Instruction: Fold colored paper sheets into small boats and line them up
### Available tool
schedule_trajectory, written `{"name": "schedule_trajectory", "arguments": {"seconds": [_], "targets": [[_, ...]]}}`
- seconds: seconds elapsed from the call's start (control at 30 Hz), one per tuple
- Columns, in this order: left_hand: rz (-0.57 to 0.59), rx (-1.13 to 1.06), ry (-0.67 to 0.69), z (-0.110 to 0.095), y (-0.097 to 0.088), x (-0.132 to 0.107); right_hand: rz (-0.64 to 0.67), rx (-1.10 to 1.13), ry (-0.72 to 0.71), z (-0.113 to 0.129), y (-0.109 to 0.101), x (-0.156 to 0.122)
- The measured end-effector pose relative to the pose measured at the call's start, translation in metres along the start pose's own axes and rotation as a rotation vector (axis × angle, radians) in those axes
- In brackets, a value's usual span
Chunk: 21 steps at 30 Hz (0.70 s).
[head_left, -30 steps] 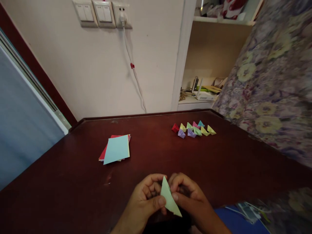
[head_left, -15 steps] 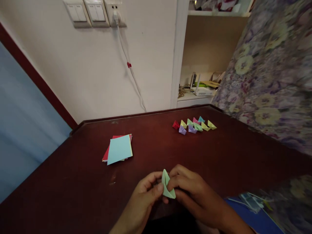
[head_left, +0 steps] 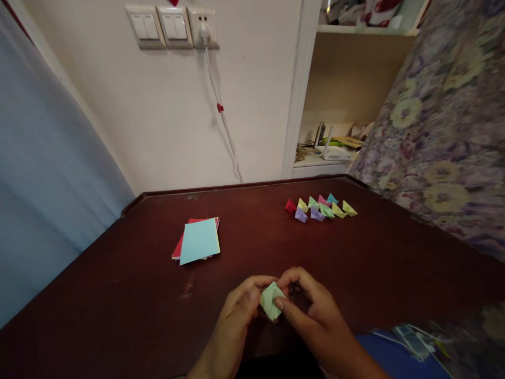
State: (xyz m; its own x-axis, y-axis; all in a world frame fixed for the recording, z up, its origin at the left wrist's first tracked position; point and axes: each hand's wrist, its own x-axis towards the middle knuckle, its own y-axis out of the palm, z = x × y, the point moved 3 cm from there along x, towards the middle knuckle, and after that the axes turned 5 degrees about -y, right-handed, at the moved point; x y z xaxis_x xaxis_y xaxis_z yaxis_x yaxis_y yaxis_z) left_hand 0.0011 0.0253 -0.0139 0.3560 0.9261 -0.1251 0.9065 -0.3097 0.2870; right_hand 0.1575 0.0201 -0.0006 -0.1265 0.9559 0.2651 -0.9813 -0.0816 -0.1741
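Both hands pinch a small folded piece of pale green paper [head_left: 270,301] just above the near edge of the dark red table [head_left: 118,305]. My left hand [head_left: 240,310] grips its left side with thumb and fingers curled. My right hand [head_left: 311,310] holds the right side, thumb pressed on the paper. A stack of coloured paper sheets [head_left: 198,240], light blue on top and red beneath, lies to the left of centre. Several small folded paper shapes [head_left: 320,208] in red, yellow, green, pink, blue and purple sit in a cluster at the far right.
A wall with switches and a socket [head_left: 173,25] stands behind the table, a white cable [head_left: 224,121] hanging from it. A shelf nook [head_left: 335,150] holds a white router. Flowered fabric [head_left: 442,137] rises at the right, a blue curtain [head_left: 43,173] at the left.
The green paper has gone from a tall pointed triangle to a smaller, squarer fold between my fingers. My hands stayed near the table's front edge. The camera view shifted slightly.
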Motion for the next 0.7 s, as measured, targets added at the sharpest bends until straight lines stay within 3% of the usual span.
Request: {"name": "schedule_trajectory", "arguments": {"seconds": [0.1, 0.23, 0.43, 0.7], "targets": [[0.025, 0.039, -0.003, 0.0001, 0.0029, 0.0015, -0.063, 0.159, 0.088, -0.0072, 0.0037, 0.0001], [-0.095, 0.145, -0.013, 0.002, 0.0011, 0.0056, -0.073, 0.287, 0.123, -0.0108, 0.0027, 0.0014], [-0.12, 0.238, -0.036, -0.001, 0.005, 0.0033, 0.032, 0.106, 0.064, -0.0045, -0.0022, 0.0039], [-0.117, 0.166, -0.02, 0.0042, 0.0074, 0.0051, -0.109, 0.149, 0.038, -0.0115, 0.0036, 0.003]]}}
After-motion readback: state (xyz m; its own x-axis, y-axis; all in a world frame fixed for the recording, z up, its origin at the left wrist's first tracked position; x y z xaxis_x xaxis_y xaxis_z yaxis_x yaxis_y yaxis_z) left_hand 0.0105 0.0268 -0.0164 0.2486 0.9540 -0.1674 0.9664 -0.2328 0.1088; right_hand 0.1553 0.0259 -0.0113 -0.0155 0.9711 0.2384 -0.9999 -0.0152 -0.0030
